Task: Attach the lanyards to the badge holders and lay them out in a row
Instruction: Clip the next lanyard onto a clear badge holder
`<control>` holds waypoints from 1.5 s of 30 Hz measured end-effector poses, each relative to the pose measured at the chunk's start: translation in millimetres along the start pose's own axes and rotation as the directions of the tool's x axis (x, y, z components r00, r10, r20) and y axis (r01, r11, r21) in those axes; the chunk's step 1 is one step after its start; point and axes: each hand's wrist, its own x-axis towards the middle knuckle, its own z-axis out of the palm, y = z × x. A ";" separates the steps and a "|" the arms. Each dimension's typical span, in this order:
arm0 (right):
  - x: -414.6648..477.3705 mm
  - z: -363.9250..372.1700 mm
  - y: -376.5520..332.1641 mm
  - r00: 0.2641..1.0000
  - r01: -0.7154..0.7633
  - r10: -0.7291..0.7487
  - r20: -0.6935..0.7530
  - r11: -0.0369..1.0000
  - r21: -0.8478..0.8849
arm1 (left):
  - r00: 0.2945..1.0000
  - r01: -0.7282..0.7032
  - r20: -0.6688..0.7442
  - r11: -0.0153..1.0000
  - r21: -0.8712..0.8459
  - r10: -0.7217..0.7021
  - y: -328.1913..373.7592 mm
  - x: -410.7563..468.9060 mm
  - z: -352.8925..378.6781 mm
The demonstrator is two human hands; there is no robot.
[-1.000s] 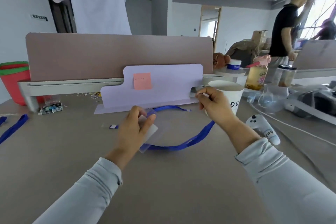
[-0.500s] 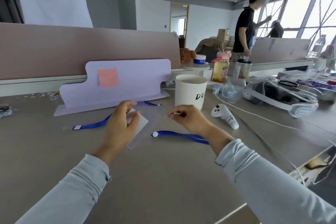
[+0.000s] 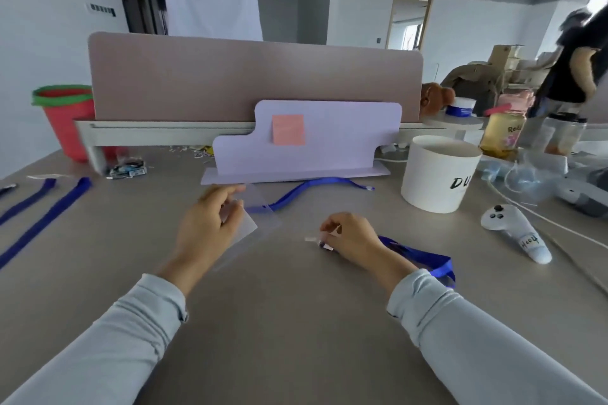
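Note:
My left hand point(image 3: 205, 230) holds a clear plastic badge holder point(image 3: 253, 223) by its left edge, tilted above the grey table. My right hand point(image 3: 350, 235) pinches the metal clip end point(image 3: 320, 242) of a blue lanyard point(image 3: 418, 256), low near the table surface, to the right of the holder. The strap trails back under my right wrist. Another blue lanyard point(image 3: 309, 189) lies on the table behind the holder, in front of the lilac stand. Two more blue straps point(image 3: 46, 207) lie at the far left.
A lilac card stand point(image 3: 329, 141) with a pink sticky note stands against the desk divider point(image 3: 230, 76). A white paper cup point(image 3: 439, 171), a white controller point(image 3: 513, 235), cables and bottles sit right. A red bucket point(image 3: 67, 118) stands far left. People stand beyond the divider.
My right hand has come down from near the cup to the table with the lanyard clip. The view swung right and then back left. My left hand keeps the holder.

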 end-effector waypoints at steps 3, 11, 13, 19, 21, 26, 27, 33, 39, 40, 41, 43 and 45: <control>11.8 -4.6 -17.9 0.998 0.021 -0.017 -0.063 0.998 0.065 | 0.999 -0.005 -0.036 1.000 0.022 0.005 -11.8 7.6 -5.9; 67.3 46.6 -95.4 0.975 0.207 -0.208 0.084 0.978 0.020 | 0.991 0.066 -0.133 0.965 0.253 -0.033 -66.2 25.7 -35.6; 82.8 64.0 -111.4 0.962 0.246 -0.238 0.137 0.968 -0.046 | 0.989 0.080 -0.142 0.957 0.277 -0.042 -75.7 27.6 -42.2; 115.5 103.3 -132.1 0.972 0.206 -0.169 0.165 0.948 -0.241 | 0.987 0.090 -0.157 0.952 0.291 -0.045 -94.6 30.4 -47.8; 123.4 110.7 -136.9 0.970 0.199 -0.159 0.182 0.954 -0.226 | 0.987 0.089 -0.153 0.951 0.295 -0.045 -97.9 28.4 -49.3; 132.3 124.0 -143.4 0.964 0.197 -0.187 0.188 0.980 -0.037 | 0.991 0.054 -0.133 0.948 0.314 -0.012 -106.2 20.9 -62.7; 131.2 124.8 -142.3 0.965 0.196 -0.190 0.178 0.981 -0.013 | 0.992 0.049 -0.130 0.943 0.329 -0.006 -107.2 18.6 -64.7; 114.0 116.5 -147.5 0.933 0.246 -0.303 0.193 0.930 0.273 | 0.992 0.017 -0.123 0.922 0.386 0.033 -108.4 8.7 -68.2; 98.3 113.5 -158.0 0.872 0.322 -0.454 0.184 0.814 0.483 | 0.989 -0.055 -0.101 0.911 0.409 0.105 -112.1 2.9 -74.3; 96.4 114.5 -159.1 0.869 0.338 -0.464 0.172 0.810 0.479 | 0.989 -0.072 -0.085 0.901 0.427 0.120 -113.1 2.0 -76.4; 94.4 115.4 -160.7 0.864 0.352 -0.476 0.164 0.804 0.480 | 0.989 -0.088 -0.072 0.893 0.441 0.133 -113.7 1.2 -78.5; 91.3 116.9 -164.7 0.844 0.409 -0.516 0.145 0.795 0.448 | 0.987 -0.109 -0.052 0.881 0.460 0.149 -114.2 -0.5 -82.0; 89.6 118.0 -168.8 0.809 0.490 -0.571 0.140 0.787 0.375 | 0.987 -0.117 -0.041 0.872 0.475 0.154 -116.2 -1.3 -83.8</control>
